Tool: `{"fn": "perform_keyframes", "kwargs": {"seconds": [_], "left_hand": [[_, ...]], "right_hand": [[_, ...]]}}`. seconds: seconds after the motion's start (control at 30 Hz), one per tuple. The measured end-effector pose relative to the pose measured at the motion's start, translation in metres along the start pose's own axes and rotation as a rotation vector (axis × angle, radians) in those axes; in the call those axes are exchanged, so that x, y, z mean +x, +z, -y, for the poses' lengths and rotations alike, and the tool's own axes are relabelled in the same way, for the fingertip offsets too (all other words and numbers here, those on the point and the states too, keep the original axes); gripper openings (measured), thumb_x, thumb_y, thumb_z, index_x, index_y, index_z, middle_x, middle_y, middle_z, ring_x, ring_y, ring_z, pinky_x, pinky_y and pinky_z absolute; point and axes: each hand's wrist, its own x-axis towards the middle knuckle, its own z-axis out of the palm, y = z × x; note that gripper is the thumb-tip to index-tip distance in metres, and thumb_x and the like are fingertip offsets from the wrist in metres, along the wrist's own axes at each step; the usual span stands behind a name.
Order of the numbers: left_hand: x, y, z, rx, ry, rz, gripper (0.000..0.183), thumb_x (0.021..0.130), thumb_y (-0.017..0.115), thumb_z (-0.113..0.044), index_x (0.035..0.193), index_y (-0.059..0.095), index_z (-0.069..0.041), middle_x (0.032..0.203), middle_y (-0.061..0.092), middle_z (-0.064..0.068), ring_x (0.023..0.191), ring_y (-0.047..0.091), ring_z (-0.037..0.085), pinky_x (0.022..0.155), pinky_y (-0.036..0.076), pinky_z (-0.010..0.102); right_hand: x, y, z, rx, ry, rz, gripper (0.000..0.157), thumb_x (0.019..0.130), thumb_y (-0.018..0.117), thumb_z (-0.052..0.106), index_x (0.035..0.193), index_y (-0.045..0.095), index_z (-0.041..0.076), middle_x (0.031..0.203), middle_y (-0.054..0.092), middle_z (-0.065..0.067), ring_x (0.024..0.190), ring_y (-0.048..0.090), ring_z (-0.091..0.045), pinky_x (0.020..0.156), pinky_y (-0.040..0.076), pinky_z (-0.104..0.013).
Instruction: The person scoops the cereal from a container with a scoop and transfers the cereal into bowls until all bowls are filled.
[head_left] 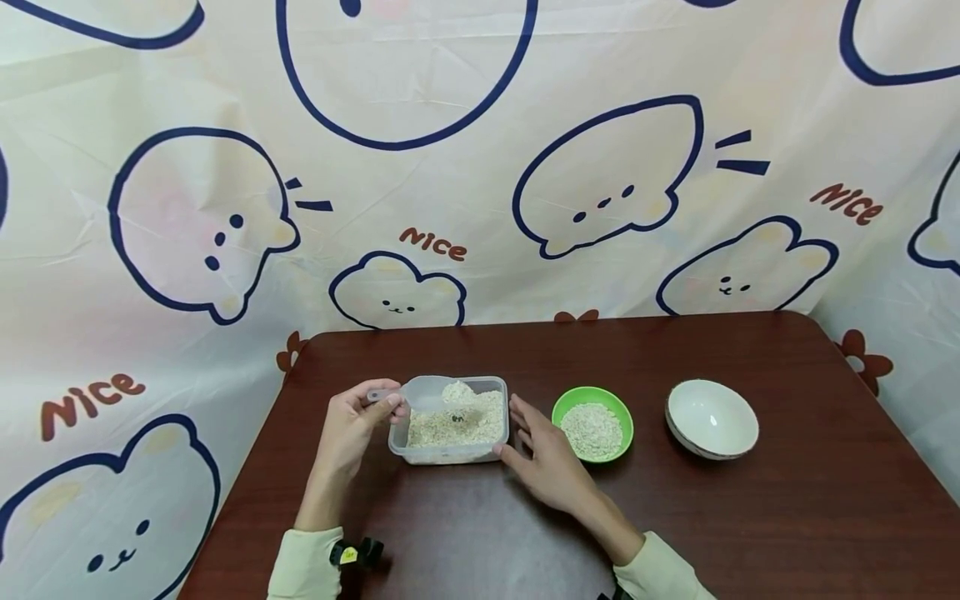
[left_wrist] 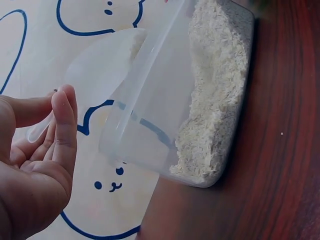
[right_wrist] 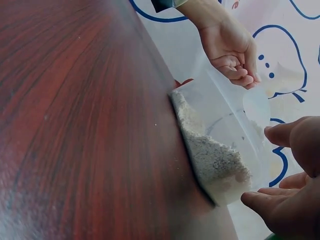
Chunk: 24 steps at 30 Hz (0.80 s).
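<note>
With thumb and fingers, my left hand (head_left: 348, 432) pinches the handle of a translucent plastic scoop (left_wrist: 102, 70). The scoop is above a clear rectangular plastic container (head_left: 450, 455), and white grains lie at its far end. Rice (left_wrist: 212, 95) fills the lower part of the container, heaped unevenly. My right hand (head_left: 551, 462) is at the container's right side, its fingers fairly straight and spread from the thumb. The thumb is by the near right corner; whether it presses there is hard to tell.
To the right of the container stands a small green bowl (head_left: 630, 429) of white rice. Farther right is a white bowl (head_left: 711, 417) with a patterned outside. All stand on a dark red-brown wooden table (head_left: 810, 500), backed by a printed cloth (head_left: 480, 192).
</note>
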Motion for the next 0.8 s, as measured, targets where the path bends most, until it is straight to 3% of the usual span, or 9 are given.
{"fn": "perform_keyframes", "kwargs": {"seconds": [0.3,0.47,0.8], "left_hand": [[-0.002,-0.004,-0.003,-0.001,-0.029,-0.029,0.026,0.104,0.069,-0.004,0.121,0.067,0.015,0.086,0.078,-0.005,0.077,0.075,0.008,0.073,0.065,0.024],[-0.003,-0.002,-0.006,-0.023,-0.009,-0.021,0.028,0.103,0.07,-0.004,0.122,0.066,0.016,0.086,0.078,-0.005,0.076,0.074,0.007,0.073,0.065,0.024],[0.004,0.025,-0.014,-0.096,0.015,0.061,0.028,0.103,0.07,-0.002,0.123,0.065,0.016,0.087,0.079,-0.005,0.077,0.075,0.007,0.074,0.066,0.024]], "right_hand": [[-0.002,-0.005,0.007,0.017,0.013,-0.013,0.077,0.101,0.076,0.011,0.163,0.035,-0.005,0.168,0.042,-0.025,0.153,0.048,-0.038,0.12,0.046,-0.045],[-0.004,-0.009,0.008,0.004,0.014,-0.016,0.078,0.101,0.076,0.015,0.164,0.034,-0.004,0.168,0.041,-0.024,0.153,0.048,-0.037,0.12,0.046,-0.043],[-0.014,-0.036,0.01,-0.029,0.031,-0.026,0.081,0.101,0.077,0.016,0.166,0.032,0.001,0.17,0.04,-0.021,0.157,0.044,-0.034,0.121,0.045,-0.04]]}}
